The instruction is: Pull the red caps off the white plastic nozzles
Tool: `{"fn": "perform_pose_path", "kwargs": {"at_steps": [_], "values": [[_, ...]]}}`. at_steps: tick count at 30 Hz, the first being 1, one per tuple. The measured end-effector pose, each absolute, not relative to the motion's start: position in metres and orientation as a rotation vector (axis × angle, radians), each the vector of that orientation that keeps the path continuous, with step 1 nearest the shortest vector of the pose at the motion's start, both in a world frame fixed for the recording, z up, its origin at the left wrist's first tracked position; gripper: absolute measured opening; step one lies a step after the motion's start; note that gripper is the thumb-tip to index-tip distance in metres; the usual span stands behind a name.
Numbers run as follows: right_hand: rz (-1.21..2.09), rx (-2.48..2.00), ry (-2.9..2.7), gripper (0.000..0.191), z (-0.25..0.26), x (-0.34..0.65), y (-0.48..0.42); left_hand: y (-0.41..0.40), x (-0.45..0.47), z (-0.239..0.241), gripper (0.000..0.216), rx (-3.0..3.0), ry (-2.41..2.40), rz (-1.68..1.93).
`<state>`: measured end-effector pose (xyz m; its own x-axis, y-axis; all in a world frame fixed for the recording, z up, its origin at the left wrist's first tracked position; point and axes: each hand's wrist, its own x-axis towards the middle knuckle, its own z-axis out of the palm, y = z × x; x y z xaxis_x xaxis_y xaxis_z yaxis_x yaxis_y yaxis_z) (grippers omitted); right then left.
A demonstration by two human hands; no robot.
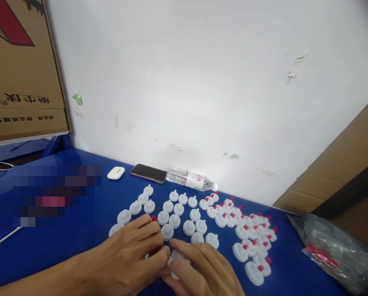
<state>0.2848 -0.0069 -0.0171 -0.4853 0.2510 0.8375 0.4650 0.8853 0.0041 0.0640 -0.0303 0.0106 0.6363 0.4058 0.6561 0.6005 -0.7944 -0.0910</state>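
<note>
At the bottom middle, a round white plastic cap (176, 260) is between my two hands, partly covered by fingers. My right hand (204, 269) is closed around it, thumb on the near side. My left hand (133, 250) meets it from the left with fingers curled and pressed together; what its fingertips pinch is hidden. A bit of red (154, 218) shows beside the left index finger. Beyond my hands stand several loose white caps with bare spouts (174, 221). To the right lie several white caps with red tips on their spouts (240, 251).
The blue table (88, 242) meets a white wall. Along it lie a white earbud case (116, 173), a phone (149, 173) and a clear water bottle (190, 179). A clear plastic bag (341, 246) with red pieces sits at right. A cardboard box (24, 74) stands upper left; a blurred patch covers the left table.
</note>
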Motion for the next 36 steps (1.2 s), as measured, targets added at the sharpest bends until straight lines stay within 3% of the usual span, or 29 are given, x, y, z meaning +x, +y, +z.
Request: {"fn": "perform_pose_path", "kwargs": {"at_steps": [9, 15, 20, 24, 27, 36], "values": [[-0.329, -0.395, -2.097, 0.022, -0.037, 0.283, 0.000, -0.030, 0.066, 0.016, 0.031, -2.515, -0.666, -0.845], [-0.411, -0.413, -2.035, 0.018, -0.055, 0.271, 0.003, -0.030, 0.064, 0.019, 0.022, -2.627, -0.689, -0.900], [-0.471, -0.423, -1.882, 0.026, -0.032, 0.272, 0.000, -0.028, 0.062, 0.021, 0.019, -2.767, -0.740, -0.940], [-0.512, -0.507, -2.068, 0.023, 0.005, 0.304, 0.007, -0.019, 0.051, 0.015, 0.018, -2.854, -0.861, -0.948], [-0.544, -0.819, -1.969, 0.027, 0.020, 0.336, 0.022, -0.010, 0.042, 0.011, 0.022, -2.781, -1.013, -0.926], [-0.388, -1.124, -1.973, 0.026, 0.003, 0.355, 0.047, 0.001, 0.037, 0.014, 0.032, -2.616, -1.455, -0.923]]}}
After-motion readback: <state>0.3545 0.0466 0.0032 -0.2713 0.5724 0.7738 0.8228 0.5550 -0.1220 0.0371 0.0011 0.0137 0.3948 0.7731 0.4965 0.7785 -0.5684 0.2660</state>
